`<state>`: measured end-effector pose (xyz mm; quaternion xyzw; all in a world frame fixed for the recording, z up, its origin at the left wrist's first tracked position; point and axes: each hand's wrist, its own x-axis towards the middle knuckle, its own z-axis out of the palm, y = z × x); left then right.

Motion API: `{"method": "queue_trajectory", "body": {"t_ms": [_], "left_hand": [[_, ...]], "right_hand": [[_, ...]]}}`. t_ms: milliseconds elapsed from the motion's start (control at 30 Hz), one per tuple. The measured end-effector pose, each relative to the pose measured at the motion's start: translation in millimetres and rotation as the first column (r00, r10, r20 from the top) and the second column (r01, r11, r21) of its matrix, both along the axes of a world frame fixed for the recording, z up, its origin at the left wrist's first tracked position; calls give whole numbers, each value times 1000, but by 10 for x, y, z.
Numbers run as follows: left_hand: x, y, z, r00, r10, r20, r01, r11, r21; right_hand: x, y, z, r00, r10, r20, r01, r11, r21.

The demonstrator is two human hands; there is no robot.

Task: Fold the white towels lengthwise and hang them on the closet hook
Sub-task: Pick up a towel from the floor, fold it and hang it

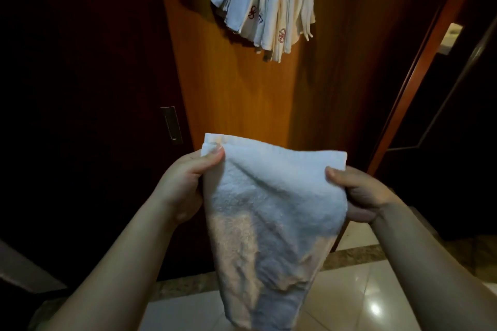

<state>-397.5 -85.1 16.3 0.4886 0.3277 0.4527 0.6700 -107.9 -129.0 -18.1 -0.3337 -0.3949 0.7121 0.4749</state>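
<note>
In the head view, a person is holding a white towel (271,212) up in front of a wooden closet door (242,94), with the cloth hanging down toward the tiled floor (357,290). The left hand (183,185) is pinching the towel's top left corner between thumb and fingers. The right hand (357,191) is gripping the right edge just below the top right corner, thumb in front and fingers curled behind. The top edge is running slightly slack between them, and a diagonal crease is falling from the left corner.

Far above, a bunch of folded towels (266,5) is already hanging on the door; the hook itself is hidden by them or out of view.

The step in hand looks to be the lengthwise fold. To do it well, the person should be pulling the top edge taut first, then bringing one corner across to meet the other so the long edges line up, keeping both pinches firm so the soft terry is not sagging or twisting.
</note>
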Motion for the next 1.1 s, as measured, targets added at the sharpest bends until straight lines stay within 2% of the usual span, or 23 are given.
{"method": "queue_trajectory", "body": {"t_ms": [100,167,233,300,367,433,467,600,700,833,933,1000,1033,1100], "left_hand": [[-29,53,-158,998,2,-57,-4,999,-36],[-39,107,-295,993,35,-111,-41,997,-60],[-16,148,-451,969,105,-222,-117,992,-38],[49,146,-637,924,206,-322,-206,978,33],[173,51,-817,887,311,-341,-302,950,79],[343,-145,-957,832,421,-361,-400,907,134],[429,-270,-1002,814,456,-360,-431,889,152],[718,-698,-1076,844,432,-319,-413,902,127],[790,-828,-1106,890,388,-239,-383,921,72],[752,-816,-1070,902,379,-207,-369,925,85],[630,-700,-1029,898,394,-194,-377,918,120],[485,-557,-971,908,405,-109,-398,914,81],[400,-476,-929,918,392,-58,-389,919,59],[229,-323,-841,947,322,12,-322,946,38]], "right_hand": [[-10,52,-187,1000,0,-24,-1,998,-55],[-81,120,-277,996,-87,-1,87,992,-90],[-203,179,-348,965,-238,111,250,962,-108],[-359,200,-444,858,-420,297,459,885,-75],[-570,137,-529,655,-549,520,623,781,39],[-796,-16,-619,445,-611,655,665,715,215],[-894,-104,-679,410,-630,660,657,705,265],[-1180,-356,-838,517,-611,599,569,768,293],[-1225,-391,-860,502,-610,613,520,779,349],[-1150,-347,-803,486,-615,621,458,784,419],[-950,-305,-691,518,-588,621,471,802,367],[-713,-284,-619,602,-564,565,464,823,327],[-587,-274,-579,696,-527,488,448,850,279],[-357,-254,-500,888,-401,226,367,913,175]]}}
